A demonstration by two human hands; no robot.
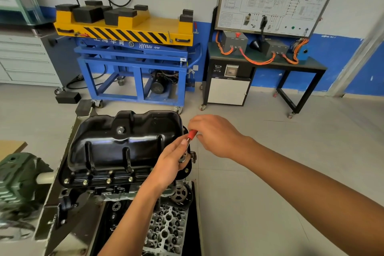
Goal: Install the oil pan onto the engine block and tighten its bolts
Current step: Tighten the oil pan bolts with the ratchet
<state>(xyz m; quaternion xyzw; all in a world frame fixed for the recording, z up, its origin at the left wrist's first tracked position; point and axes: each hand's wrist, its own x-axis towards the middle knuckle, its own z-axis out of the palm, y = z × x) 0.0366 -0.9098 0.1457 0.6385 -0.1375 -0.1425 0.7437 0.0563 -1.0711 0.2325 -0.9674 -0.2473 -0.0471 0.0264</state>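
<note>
The black oil pan (pixel 124 143) lies upside-down on the engine block (pixel 166 224), with several bolts (pixel 97 181) along its near flange. A small ratchet with a red handle (pixel 191 134) stands at the pan's right edge, its metal head (pixel 182 159) low by the flange. My left hand (pixel 168 164) grips the ratchet near its head, thumb up along the shaft. My right hand (pixel 214 133) pinches the red handle from the right. The bolt under the ratchet head is hidden by my left hand.
A green engine-stand part (pixel 18 181) sits at the left. Behind stand a blue and yellow lift cart (pixel 133 52), a black training bench with orange cables (pixel 264 62) and grey drawers (pixel 25 58). Tiled floor (pixel 270 162) spreads to the right.
</note>
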